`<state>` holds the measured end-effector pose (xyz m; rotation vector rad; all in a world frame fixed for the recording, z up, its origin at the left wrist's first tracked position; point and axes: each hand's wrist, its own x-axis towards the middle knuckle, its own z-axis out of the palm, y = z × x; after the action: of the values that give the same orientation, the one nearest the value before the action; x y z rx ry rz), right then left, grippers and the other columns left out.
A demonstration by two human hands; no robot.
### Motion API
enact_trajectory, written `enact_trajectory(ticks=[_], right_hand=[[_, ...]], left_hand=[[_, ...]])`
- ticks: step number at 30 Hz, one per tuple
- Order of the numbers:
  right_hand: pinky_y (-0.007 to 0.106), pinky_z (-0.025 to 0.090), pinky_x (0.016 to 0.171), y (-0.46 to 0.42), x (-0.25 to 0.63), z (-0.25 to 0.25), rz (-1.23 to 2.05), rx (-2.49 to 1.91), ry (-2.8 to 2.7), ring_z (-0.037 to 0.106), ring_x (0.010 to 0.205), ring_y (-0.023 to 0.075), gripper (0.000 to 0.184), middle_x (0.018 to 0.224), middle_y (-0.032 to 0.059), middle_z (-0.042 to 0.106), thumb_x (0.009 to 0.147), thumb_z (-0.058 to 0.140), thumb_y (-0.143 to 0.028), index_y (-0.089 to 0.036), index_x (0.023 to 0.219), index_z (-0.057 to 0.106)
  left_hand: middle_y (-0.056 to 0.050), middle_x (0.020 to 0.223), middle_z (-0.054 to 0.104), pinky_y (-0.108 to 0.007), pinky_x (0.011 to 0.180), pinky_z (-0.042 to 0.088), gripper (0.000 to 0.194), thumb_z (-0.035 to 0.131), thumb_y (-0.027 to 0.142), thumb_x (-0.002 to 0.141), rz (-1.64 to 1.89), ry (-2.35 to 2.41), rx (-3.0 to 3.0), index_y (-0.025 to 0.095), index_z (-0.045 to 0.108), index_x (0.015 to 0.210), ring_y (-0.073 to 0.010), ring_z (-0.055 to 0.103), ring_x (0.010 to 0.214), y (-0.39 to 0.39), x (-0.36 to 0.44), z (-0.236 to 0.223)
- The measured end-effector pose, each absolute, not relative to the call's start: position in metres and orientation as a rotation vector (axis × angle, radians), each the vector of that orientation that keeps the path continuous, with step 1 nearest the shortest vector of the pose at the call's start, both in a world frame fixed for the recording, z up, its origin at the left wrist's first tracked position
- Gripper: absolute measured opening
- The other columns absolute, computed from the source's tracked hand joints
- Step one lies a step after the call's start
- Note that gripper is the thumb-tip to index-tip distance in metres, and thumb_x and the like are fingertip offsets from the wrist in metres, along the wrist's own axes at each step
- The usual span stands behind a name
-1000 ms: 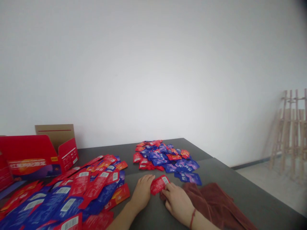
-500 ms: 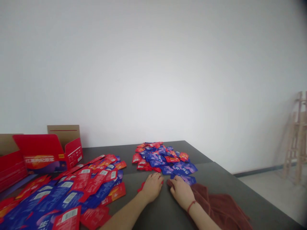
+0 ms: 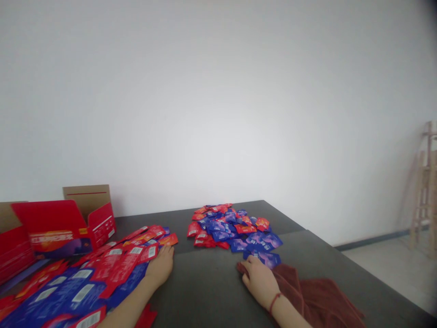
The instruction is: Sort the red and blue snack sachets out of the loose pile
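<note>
right hand [image 3: 260, 281] closed on rumpled brown cloth [image 3: 321, 297]; left hand [image 3: 161, 268] at flat red-and-blue barcoded packets [image 3: 111, 263], grip unclear.

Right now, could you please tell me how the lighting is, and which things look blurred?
In the head view, light is soft, the wall brightest near its middle, the picture's top right corner dark; the table shows no strong glare; the rack looks blurred; small print on the packets is too soft to read.

2 hands [image 3: 162, 265] | 1 cloth [image 3: 317, 296], under right hand [image 3: 261, 280] | 1 bracelet [image 3: 275, 300] | 1 table [image 3: 194, 291] | 2 pouch piles [image 3: 114, 264], at left hand [image 3: 162, 265], beyond right hand | pouches [image 3: 221, 230], boxes [image 3: 54, 214]: overlapping, uncountable
</note>
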<state>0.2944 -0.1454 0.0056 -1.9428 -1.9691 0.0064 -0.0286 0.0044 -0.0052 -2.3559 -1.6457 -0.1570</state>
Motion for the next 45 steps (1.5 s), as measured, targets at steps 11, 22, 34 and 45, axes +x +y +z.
enact_trajectory(ticks=[11,22,34,45], right_hand=[[0.029,0.04,0.078,-0.143,0.288,0.0,-0.01,-1.959,-1.941,0.057,0.091,0.0205,0.023,0.099,0.0076,0.06,0.08,0.046,-0.015,-0.019,0.087,0.068],[0.027,0.04,0.078,-0.141,0.292,-0.004,0.033,-1.937,-1.907,0.058,0.092,0.0188,0.024,0.101,0.0061,0.059,0.079,0.046,-0.015,-0.022,0.09,0.067],[0.029,0.041,0.078,-0.142,0.288,-0.002,0.014,-1.96,-1.941,0.058,0.089,0.0199,0.023,0.098,0.0071,0.059,0.083,0.045,-0.017,-0.02,0.089,0.067],[0.026,0.04,0.079,-0.146,0.291,0.007,0.096,-1.941,-1.963,0.059,0.092,0.0183,0.027,0.099,0.0061,0.06,0.084,0.046,-0.018,-0.021,0.096,0.069]], left_hand=[[-0.018,0.128,0.056,-0.044,0.106,0.03,0.042,0.036,0.006,0.083,-0.353,-1.635,-2.388,0.01,0.063,0.114,-0.0279,0.046,0.124,0.026,-0.01,-0.001],[-0.022,0.139,0.046,-0.058,0.096,0.038,0.059,0.034,0.056,0.093,-0.596,-1.99,-2.395,0.016,0.052,0.133,-0.041,0.044,0.126,0.105,0.099,-0.008],[-0.012,0.142,0.047,-0.041,0.108,0.031,0.056,0.034,0.049,0.094,-0.624,-1.672,-2.65,0.016,0.05,0.136,-0.0275,0.042,0.13,0.04,0.086,-0.028],[-0.011,0.136,0.052,-0.042,0.11,0.031,0.05,0.042,0.043,0.087,-1.325,-1.68,-2.663,0.016,0.052,0.128,-0.0258,0.044,0.129,-0.028,0.083,-0.045]])
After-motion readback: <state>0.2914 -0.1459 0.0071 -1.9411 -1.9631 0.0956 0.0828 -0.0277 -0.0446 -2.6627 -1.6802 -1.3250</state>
